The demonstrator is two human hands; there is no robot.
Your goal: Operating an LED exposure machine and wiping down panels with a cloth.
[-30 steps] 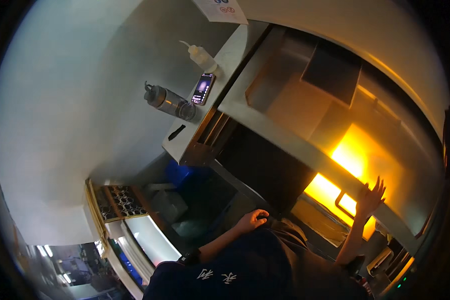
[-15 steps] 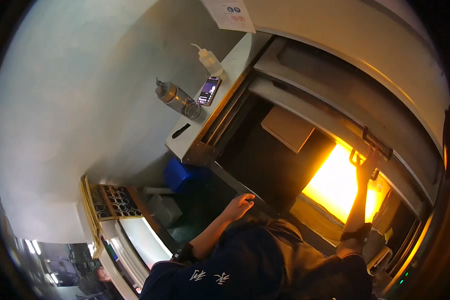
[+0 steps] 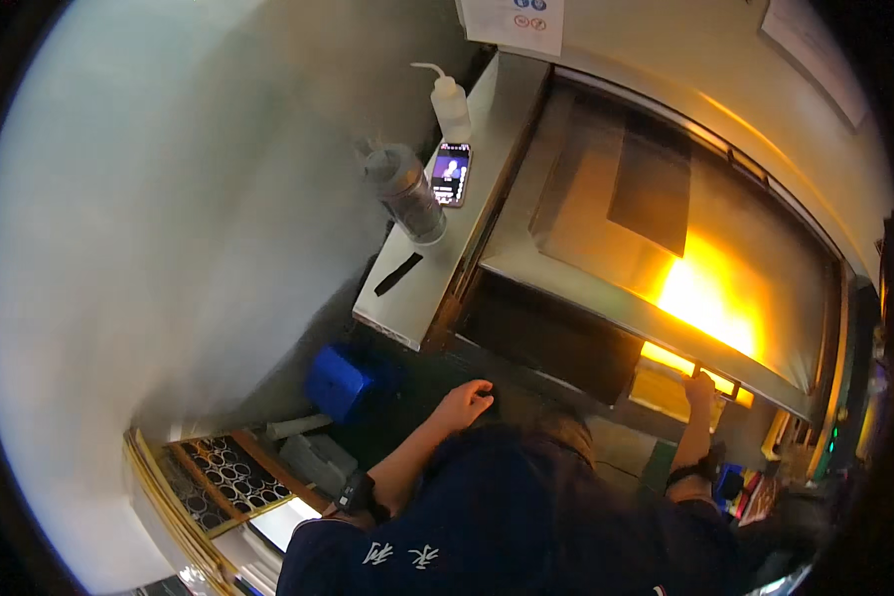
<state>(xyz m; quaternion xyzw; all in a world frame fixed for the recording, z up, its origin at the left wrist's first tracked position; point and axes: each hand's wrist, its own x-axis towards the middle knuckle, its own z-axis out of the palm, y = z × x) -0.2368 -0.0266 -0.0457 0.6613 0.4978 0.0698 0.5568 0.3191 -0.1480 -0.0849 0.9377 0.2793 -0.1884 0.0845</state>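
My right hand (image 3: 700, 387) is closed round the handle (image 3: 733, 388) on the front edge of a large see-through sliding cover (image 3: 576, 263). The cover lies over most of the dark bay of a machine, and a bright yellow glow (image 3: 715, 303) shines through it. Part of a lit yellow strip shows below the cover's edge, beside that hand. Off to the left, my left hand (image 3: 464, 404) hangs in front of the machine with loosely bent fingers, apart and holding nothing. A dark flat panel (image 3: 654, 194) is visible through the cover.
Along the left ledge (image 3: 392, 308) stand a white squeeze bottle (image 3: 451, 109), a phone (image 3: 451, 174), a grey drinking bottle (image 3: 407, 194) and a black strip (image 3: 398, 275). Below are a blue bin (image 3: 338, 382), a grey box (image 3: 318, 464) and a rack with round holes (image 3: 233, 472).
My right hand has drawn the cover by its handle toward me, over the bay and the glow. My left hand stays in nearly the same place. The view has shifted.
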